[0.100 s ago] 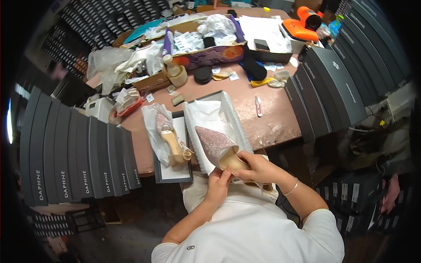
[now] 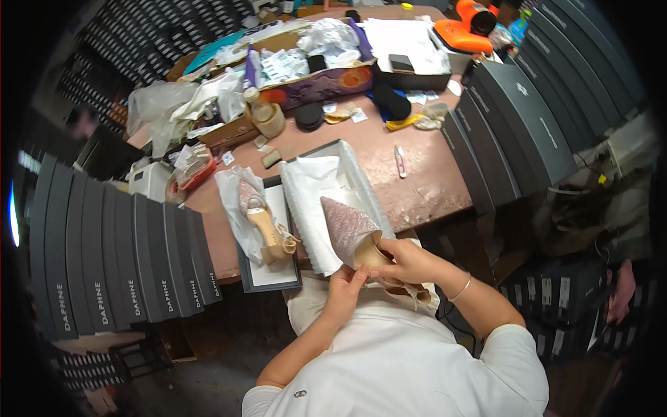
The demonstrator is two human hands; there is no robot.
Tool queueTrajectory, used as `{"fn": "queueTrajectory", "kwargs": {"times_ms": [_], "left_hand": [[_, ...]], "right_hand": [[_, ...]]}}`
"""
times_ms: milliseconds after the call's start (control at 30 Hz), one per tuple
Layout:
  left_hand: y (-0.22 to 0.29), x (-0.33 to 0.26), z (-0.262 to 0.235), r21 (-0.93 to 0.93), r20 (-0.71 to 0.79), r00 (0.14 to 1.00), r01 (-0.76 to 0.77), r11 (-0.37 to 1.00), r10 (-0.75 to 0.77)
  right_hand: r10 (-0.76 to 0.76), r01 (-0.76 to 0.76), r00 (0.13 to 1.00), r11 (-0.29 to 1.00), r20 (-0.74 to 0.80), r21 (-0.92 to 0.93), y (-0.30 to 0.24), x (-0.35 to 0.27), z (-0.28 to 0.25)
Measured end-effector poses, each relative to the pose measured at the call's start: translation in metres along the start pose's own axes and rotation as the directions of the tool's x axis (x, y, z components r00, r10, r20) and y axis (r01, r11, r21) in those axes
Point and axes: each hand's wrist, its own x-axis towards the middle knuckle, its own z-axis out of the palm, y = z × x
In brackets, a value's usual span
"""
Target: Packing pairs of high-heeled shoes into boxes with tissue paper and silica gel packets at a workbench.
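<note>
A pink glittery pointed-toe shoe (image 2: 349, 228) with a beige inner is held in front of my body, its toe pointing away over the open shoe box (image 2: 375, 201). My left hand (image 2: 344, 290) pinches its near part from the left. My right hand (image 2: 411, 263) grips the heel end from the right, fingers partly hidden. Straps hang below that hand. White tissue paper (image 2: 311, 182) lines the box. Left of it, the matching shoe (image 2: 261, 226) rests on tissue in the dark box lid (image 2: 276, 283), touching neither hand.
Stacks of dark shoe boxes flank me, left (image 2: 114, 257) and right (image 2: 517, 132). Thread snips (image 2: 400, 162) lie on the pink table (image 2: 434, 184). Farther back are a purple carton (image 2: 316, 87), a bottle (image 2: 266, 118), a round black tin (image 2: 309, 117) and an orange device (image 2: 462, 36).
The held shoe has turned slightly, its toe pointing a little more directly away from me. Both hands keep their hold. The whole view has shifted slightly, moving the table items leftward.
</note>
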Motion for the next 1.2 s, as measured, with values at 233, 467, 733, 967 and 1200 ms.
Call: {"fn": "queueTrajectory", "kwargs": {"times_ms": [233, 467, 733, 967, 1200], "left_hand": [[0.096, -0.035, 0.044, 0.624, 0.640, 0.768, -0.536, 0.568, 0.022], [0.022, 0.042, 0.061, 0.735, 0.648, 0.680, -0.676, 0.048, -0.343], [0.025, 0.065, 0.074, 0.790, 0.470, 0.588, -0.613, 0.016, -0.659], [0.014, 0.069, 0.058, 0.796, 0.516, 0.562, -0.593, 0.120, -0.646], [0.006, 0.060, 0.050, 0.786, 0.547, 0.638, -0.615, 0.070, -0.542]], "right_hand": [[0.143, -0.090, 0.946, 0.978, 0.291, -0.190, 0.053, -0.049, -0.001], [0.121, -0.106, 0.941, 0.992, 0.317, -0.064, 0.100, -0.074, 0.016], [0.259, -0.304, 0.912, 0.947, 0.317, 0.103, 0.110, -0.091, 0.019], [0.180, -0.125, 0.969, 0.948, 0.168, -0.292, 0.097, -0.084, 0.043], [0.171, -0.111, 0.980, 0.899, 0.105, -0.424, 0.094, -0.080, 0.054]]}}
